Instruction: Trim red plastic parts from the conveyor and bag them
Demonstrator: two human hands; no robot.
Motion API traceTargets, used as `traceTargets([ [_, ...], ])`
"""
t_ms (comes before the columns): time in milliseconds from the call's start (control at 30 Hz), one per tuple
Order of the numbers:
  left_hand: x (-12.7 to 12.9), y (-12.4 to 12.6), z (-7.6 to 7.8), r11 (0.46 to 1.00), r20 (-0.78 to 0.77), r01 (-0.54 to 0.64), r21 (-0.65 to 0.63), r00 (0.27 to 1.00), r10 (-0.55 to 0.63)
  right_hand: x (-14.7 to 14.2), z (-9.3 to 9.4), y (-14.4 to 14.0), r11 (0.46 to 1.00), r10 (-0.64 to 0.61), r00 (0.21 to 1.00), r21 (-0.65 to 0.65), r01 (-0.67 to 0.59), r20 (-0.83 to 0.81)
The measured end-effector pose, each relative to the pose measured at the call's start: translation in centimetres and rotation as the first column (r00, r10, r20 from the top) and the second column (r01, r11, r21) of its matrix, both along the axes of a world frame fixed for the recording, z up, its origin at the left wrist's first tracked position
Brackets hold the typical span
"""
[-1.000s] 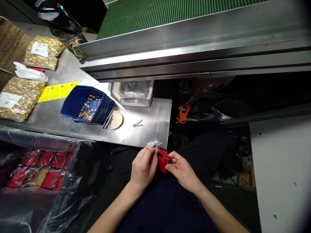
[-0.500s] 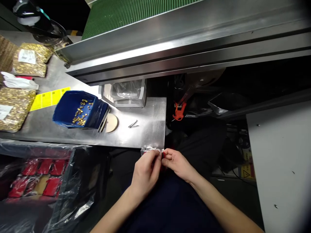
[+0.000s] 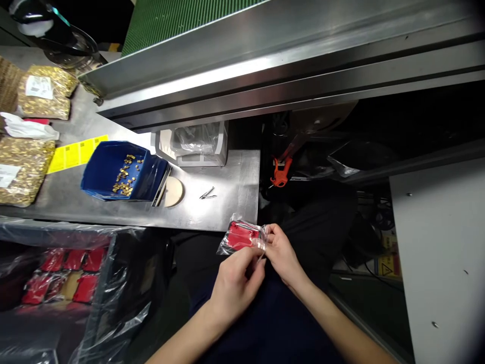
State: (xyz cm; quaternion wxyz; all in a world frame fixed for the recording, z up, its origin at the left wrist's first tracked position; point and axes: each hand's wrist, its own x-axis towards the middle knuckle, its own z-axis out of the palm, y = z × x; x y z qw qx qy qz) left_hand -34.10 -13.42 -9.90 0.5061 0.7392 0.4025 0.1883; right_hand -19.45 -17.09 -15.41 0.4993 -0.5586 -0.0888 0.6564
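A red plastic part in a clear plastic bag (image 3: 241,235) hangs just in front of the steel table's near edge. My right hand (image 3: 282,255) pinches the bag's right end. My left hand (image 3: 237,283) sits below it with fingertips on the same end of the bag. Both hands are over my lap in dark trousers.
On the steel table (image 3: 227,212) stand a blue bin of small brass parts (image 3: 119,172), a round beige disc (image 3: 174,191), tweezers (image 3: 207,193) and a white holder with bags (image 3: 197,144). Bags of brass parts (image 3: 22,167) lie far left. A lined crate of red bagged parts (image 3: 64,275) is lower left. A conveyor (image 3: 265,55) runs above.
The bare red part held between both hands is now inside the clear bag, which has turned to lie sideways, pointing left. Both hands have shifted slightly right.
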Motion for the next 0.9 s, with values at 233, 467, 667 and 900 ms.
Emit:
traceTargets([
  [233,-1.1,0.0,2.1,0.856,0.224,0.357,-0.374,0.930,-0.291,2.6,0.4,0.7,0.995,-0.102,0.981,-0.024,0.100,-0.166],
  [467,-3.9,4.4,1.8,0.948,-0.136,0.171,0.267,0.981,-0.139,3.0,1.2,1.4,0.999,-0.008,0.955,-0.033,-0.002,-0.298],
  [667,-3.6,6.5,-0.7,0.967,-0.129,0.252,-0.030,0.958,-0.254,2.4,2.4,1.7,0.982,0.184,0.953,0.085,-0.168,-0.240],
  [900,-5.3,4.0,-3.2,0.551,0.258,0.116,-0.826,0.948,0.187,5.2,7.1,0.8,0.702,0.505,0.611,0.122,-0.702,0.610],
])
